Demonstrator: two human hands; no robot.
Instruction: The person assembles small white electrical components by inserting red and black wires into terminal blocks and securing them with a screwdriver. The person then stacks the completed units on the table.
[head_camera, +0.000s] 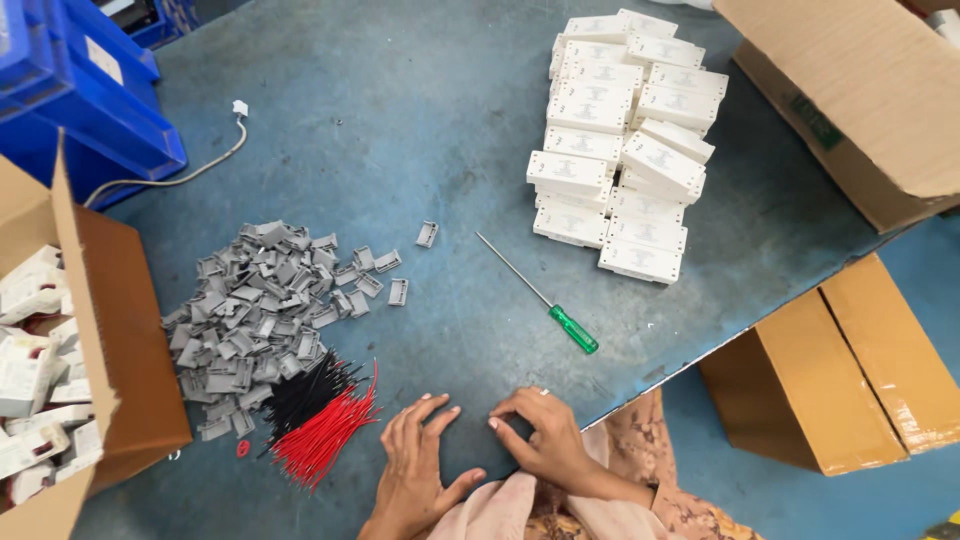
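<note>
Fingers of your left hand (418, 468) lie spread and flat on the blue-grey table (420, 150), holding nothing. Your right hand (540, 435) rests beside it, fingers loosely curled and also empty. Just left of your left hand lies a bundle of red wires (325, 435), thin, short and fanned out, touching black wires (305, 392).

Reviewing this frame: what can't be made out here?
Head view:
- Left carton: cut by the left edge; its white pieces are only partly seen.
- Blue bins: cut off at the top-left corner.
- White boxes: markings too small to tell.
- Right hand: anything under its curled fingers is hidden.
- Left hand: wrist cut by the bottom edge.
</note>
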